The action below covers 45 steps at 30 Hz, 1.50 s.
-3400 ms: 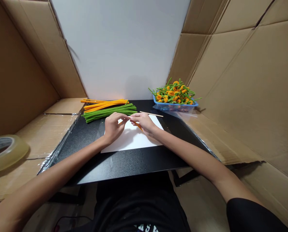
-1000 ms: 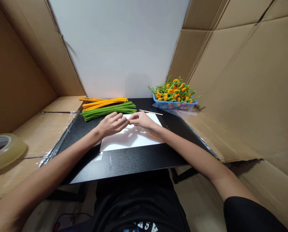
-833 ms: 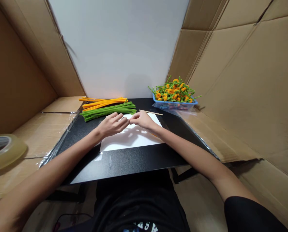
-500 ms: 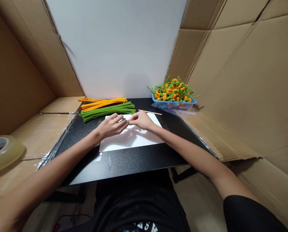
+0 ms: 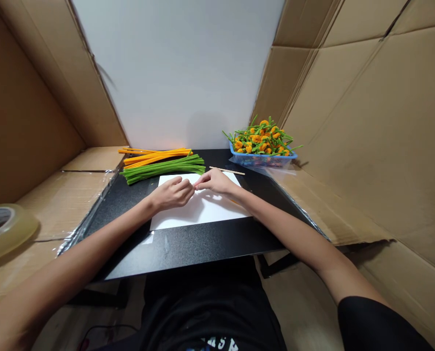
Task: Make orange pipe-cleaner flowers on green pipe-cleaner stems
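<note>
My left hand (image 5: 171, 193) and my right hand (image 5: 214, 182) meet at the fingertips above a white paper sheet (image 5: 198, 210). Whatever lies between the fingertips is too thin or hidden to tell. A thin orange strip shows faintly by my right wrist. A wooden stick (image 5: 227, 170) lies just beyond my right hand, and a bundle of green pipe cleaners (image 5: 162, 169) lies beyond my left, with orange pipe cleaners (image 5: 155, 156) behind it.
A blue plastic basket (image 5: 263, 161) piled with orange-and-green pipe-cleaner flowers (image 5: 261, 139) stands at the back right of the black table (image 5: 188, 248). Cardboard sheets (image 5: 349, 122) line both sides, a white wall stands behind, and a clear tape roll (image 5: 1, 233) sits on the left.
My hands have shifted slightly on the paper, and the left hand now lies flatter. The orange strip seen under my hands earlier is now barely visible. The view has tilted a little.
</note>
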{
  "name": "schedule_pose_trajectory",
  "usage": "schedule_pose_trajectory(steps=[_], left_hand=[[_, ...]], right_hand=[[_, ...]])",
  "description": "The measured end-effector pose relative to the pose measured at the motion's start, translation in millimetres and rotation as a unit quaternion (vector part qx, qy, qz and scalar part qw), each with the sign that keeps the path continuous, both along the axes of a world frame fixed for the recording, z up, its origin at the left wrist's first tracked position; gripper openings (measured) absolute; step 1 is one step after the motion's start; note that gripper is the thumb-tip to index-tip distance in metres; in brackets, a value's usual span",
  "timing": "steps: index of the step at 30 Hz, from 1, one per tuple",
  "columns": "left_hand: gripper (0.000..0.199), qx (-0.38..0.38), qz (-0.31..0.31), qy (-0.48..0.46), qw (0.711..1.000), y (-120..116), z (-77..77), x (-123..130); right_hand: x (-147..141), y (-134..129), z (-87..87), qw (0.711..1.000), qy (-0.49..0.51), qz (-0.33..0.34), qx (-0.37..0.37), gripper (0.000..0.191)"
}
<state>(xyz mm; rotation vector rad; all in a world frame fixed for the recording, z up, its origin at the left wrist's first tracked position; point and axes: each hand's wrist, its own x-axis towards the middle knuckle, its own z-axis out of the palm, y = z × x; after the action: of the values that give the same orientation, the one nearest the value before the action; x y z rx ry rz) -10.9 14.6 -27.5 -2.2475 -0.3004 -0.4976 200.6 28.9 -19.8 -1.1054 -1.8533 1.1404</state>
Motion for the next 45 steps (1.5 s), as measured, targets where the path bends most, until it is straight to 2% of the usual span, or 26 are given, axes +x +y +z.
schedule_pose_trajectory(steps=[4, 9, 12, 17, 21, 28, 30, 36, 45], left_hand=[[0.022, 0.074, 0.020, 0.025, 0.997, -3.9, -1.8, 5.2], [0.023, 0.100, 0.022, 0.020, 0.994, -5.8, -1.7, 9.5], [0.023, 0.096, 0.028, 0.011, 0.995, -5.7, 0.7, 8.6], [0.021, 0.081, 0.032, 0.012, 0.996, -6.9, 4.1, 8.1], [0.022, 0.070, 0.042, 0.018, 0.997, -7.0, 1.6, 9.9], [0.016, -0.021, 0.042, -0.059, 0.997, -0.3, -9.3, 6.0], [0.016, -0.018, 0.039, -0.057, 0.997, 0.7, -9.7, 4.5], [0.019, 0.006, 0.026, -0.010, 1.000, -1.5, -4.2, 3.7], [0.019, 0.033, 0.009, -0.031, 0.999, -0.8, -1.5, 3.3]], right_hand=[[2.5, 4.9, -1.4, 0.999, -0.030, 0.011, -0.002, 0.008], [2.1, 4.4, -3.5, 0.997, -0.070, -0.026, 0.004, 0.009], [2.7, 2.9, -3.0, 0.995, -0.094, -0.029, 0.004, 0.012], [4.1, 4.9, -3.2, 0.996, -0.081, -0.016, 0.044, 0.013], [5.2, 8.2, -5.5, 0.996, -0.075, -0.004, 0.052, 0.013], [9.5, 8.9, -10.4, 0.999, -0.016, -0.012, -0.041, 0.014], [9.9, 7.9, -10.7, 0.999, -0.016, -0.016, -0.044, 0.015], [9.2, 6.7, -7.5, 0.999, -0.044, 0.008, 0.009, 0.018], [9.1, 7.4, -4.4, 0.996, -0.062, 0.037, 0.060, 0.019]])
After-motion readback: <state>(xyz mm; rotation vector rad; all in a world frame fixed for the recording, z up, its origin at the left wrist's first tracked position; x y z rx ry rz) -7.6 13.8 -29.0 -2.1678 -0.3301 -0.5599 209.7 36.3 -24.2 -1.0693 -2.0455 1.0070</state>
